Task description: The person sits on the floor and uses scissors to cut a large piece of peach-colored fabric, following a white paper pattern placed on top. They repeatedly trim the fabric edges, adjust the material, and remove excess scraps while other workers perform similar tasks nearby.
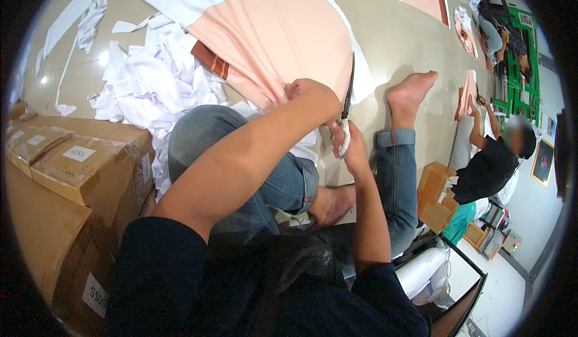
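My right hand (350,147) is closed round the handle of a pair of scissors (350,84). Wrapping in white covers that handle, and the dark blades point away from me along the curved right edge of a peach fabric piece (289,30). White fabric (359,72) shows beyond that edge, to the right of the blades. At the near end of the peach piece, my left hand (313,99) is curled with its fingers on the cloth. My left forearm and wrist hide part of that grip. A brown and orange striped strip (211,60) lies at the piece's left side.
Crumpled white cloth (150,81) is heaped on the floor at left, behind taped cardboard boxes (90,162). My bare foot (412,93) rests right of the fabric. Another person (490,165) works at the right with peach cloth (467,96), near an open carton (436,195).
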`<state>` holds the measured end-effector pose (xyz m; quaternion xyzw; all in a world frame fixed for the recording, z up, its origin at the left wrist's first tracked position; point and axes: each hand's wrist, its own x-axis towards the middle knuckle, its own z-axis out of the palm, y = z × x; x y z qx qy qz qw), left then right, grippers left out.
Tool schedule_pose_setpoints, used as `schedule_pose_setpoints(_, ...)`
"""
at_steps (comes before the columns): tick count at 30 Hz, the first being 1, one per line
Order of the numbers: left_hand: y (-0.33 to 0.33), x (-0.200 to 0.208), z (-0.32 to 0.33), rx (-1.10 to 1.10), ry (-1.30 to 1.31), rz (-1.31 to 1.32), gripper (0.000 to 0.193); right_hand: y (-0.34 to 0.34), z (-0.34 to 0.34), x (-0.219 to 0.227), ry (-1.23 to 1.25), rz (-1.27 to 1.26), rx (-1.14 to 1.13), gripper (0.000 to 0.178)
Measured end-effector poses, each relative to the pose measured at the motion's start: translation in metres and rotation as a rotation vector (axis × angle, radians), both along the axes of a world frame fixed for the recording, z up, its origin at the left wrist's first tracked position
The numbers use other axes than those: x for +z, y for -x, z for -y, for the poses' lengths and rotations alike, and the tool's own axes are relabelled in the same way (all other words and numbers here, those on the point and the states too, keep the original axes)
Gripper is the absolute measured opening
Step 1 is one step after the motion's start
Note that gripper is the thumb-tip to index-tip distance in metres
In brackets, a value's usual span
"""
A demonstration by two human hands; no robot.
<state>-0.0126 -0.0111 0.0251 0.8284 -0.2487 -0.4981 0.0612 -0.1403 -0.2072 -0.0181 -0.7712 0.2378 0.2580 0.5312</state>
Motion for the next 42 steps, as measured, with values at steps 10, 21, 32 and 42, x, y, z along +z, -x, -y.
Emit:
schedule_pose_setpoints(10,-0.001,-0.01,0.006,0.045,-0.013,-0.04,0.035,-0.059,0.031,0.005,0.102,-0.034,0.223,0.048)
schedule_pose_setpoints(21,-0.003,-0.002,0.007,-0.021,-0.03,-0.007,0.04,-0.128,0.071,0.003,0.038,-0.048,0.356,0.05)
schedule_pose_setpoints(32,-0.004,-0.01,0.011,-0.024,-0.039,0.004,0.016,-0.19,0.092,0.009,0.142,-0.046,0.611,0.036)
schedule_pose_setpoints(42,0.002,-0.02,0.014,-0.01,-0.004,0.029,0.033,-0.216,0.09,-0.002,0.364,0.164,0.761,0.051)
